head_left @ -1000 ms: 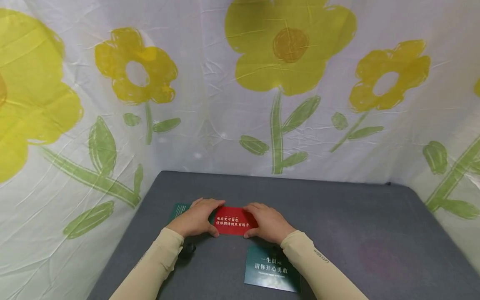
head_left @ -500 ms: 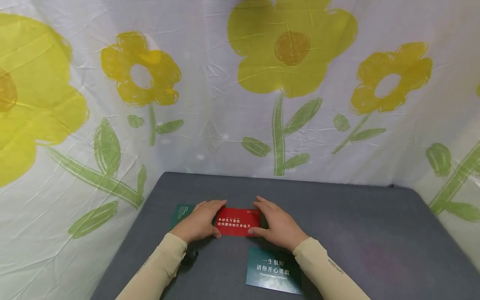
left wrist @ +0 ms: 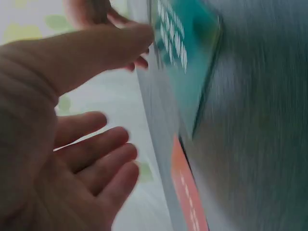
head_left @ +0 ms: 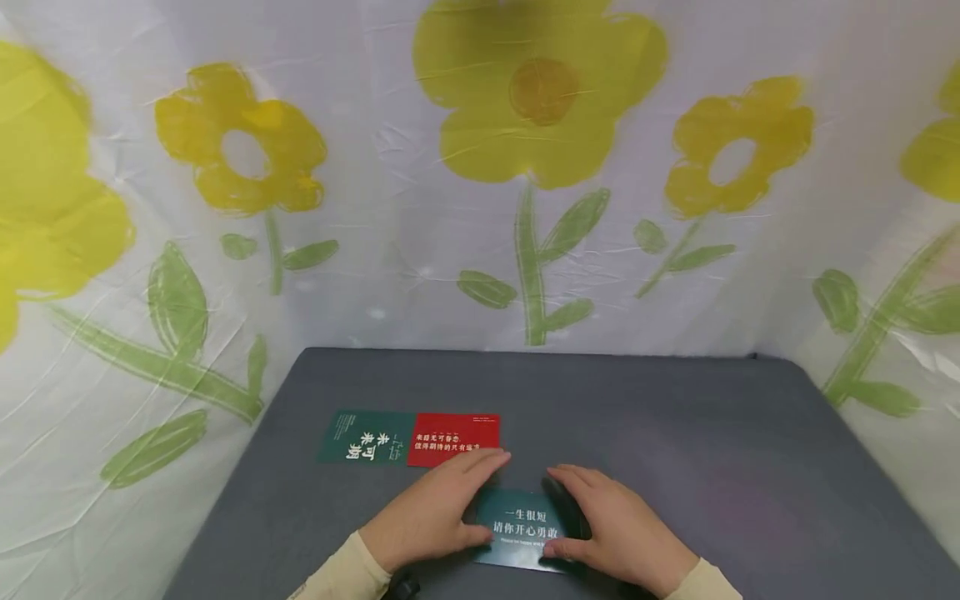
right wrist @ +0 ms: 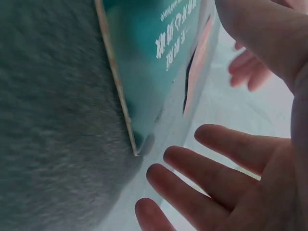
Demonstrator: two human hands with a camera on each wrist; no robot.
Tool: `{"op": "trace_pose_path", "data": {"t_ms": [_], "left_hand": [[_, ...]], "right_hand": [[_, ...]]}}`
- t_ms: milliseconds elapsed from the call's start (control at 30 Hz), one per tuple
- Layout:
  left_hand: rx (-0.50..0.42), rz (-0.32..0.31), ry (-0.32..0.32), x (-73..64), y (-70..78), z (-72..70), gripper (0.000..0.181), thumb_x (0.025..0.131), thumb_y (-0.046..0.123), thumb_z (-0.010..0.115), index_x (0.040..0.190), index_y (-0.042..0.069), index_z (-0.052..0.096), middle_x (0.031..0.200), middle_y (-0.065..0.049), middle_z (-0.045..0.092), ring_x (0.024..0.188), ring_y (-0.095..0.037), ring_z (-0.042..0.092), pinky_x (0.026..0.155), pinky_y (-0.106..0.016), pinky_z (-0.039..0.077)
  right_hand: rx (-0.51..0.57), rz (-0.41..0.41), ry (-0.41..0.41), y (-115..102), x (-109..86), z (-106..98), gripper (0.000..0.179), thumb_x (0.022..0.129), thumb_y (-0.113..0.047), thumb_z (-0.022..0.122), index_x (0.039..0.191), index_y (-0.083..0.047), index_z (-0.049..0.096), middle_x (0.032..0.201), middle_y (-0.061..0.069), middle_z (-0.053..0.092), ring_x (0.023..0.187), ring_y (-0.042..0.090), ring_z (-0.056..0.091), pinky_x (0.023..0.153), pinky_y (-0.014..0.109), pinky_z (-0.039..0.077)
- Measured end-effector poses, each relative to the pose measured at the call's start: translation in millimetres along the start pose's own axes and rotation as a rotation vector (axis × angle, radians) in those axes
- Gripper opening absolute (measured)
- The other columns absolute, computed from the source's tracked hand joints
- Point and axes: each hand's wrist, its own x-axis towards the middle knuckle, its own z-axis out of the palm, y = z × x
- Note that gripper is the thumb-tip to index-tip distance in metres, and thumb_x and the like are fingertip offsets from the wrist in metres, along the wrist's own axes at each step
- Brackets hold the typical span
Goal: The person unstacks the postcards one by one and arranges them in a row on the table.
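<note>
A teal card [head_left: 517,554] with white lettering lies flat on the dark grey table, near its front. My left hand [head_left: 435,512] is at the card's left side and my right hand [head_left: 618,533] at its right, fingers spread and thumbs near its edges. Both wrist views show relaxed fingers with nothing between them; the teal card [left wrist: 185,96] looks blurred in the left wrist view. Farther back lie a red card [head_left: 457,429] with white writing and, against its left edge, a dark green card [head_left: 367,433]. The left fingertips overlap the red card's front edge in the head view.
The grey table [head_left: 637,408] ends at the back against a white curtain [head_left: 420,250] printed with yellow flowers. A small black object [head_left: 405,586] shows beneath the left wrist.
Both hands have left the red card and come nearer to me, one on each side of the teal card. The red card now lies uncovered beside the green one.
</note>
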Motion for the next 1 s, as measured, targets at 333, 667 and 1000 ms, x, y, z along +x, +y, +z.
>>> {"op": "trace_pose_path", "data": {"t_ms": [333,667,1000], "left_hand": [[0.011,-0.068,-0.118,-10.0,-3.6,14.8,0.098,0.077,0.051,0.095,0.162,0.029,0.05,0.159,0.009,0.055,0.142,-0.018,0.054,0.118,-0.045,0.054],[-0.022,-0.085,-0.124,-12.2,-19.8,17.1,0.095,0.079,0.052,0.093,0.161,0.028,0.051,0.158,0.009,0.055,0.143,-0.017,0.054,0.121,-0.047,0.051],[-0.02,-0.063,-0.087,-11.2,-25.2,13.4,0.085,0.082,0.044,0.093,0.157,0.023,0.057,0.154,0.007,0.061,0.145,-0.016,0.055,0.124,-0.05,0.045]], "right_hand": [[0.014,-0.062,-0.006,1,1.0,19,0.103,0.078,-0.076,0.084,0.156,-0.015,0.056,0.154,0.002,0.062,0.137,0.028,0.062,0.107,0.058,0.058],[0.016,-0.072,0.018,1,6.0,27,0.09,0.081,-0.058,0.091,0.153,-0.017,0.058,0.15,-0.003,0.063,0.134,0.023,0.062,0.109,0.052,0.058],[0.043,-0.066,0.026,1,6.8,26,0.087,0.079,-0.055,0.093,0.15,-0.017,0.06,0.146,-0.006,0.063,0.129,0.019,0.061,0.107,0.047,0.059]]}}
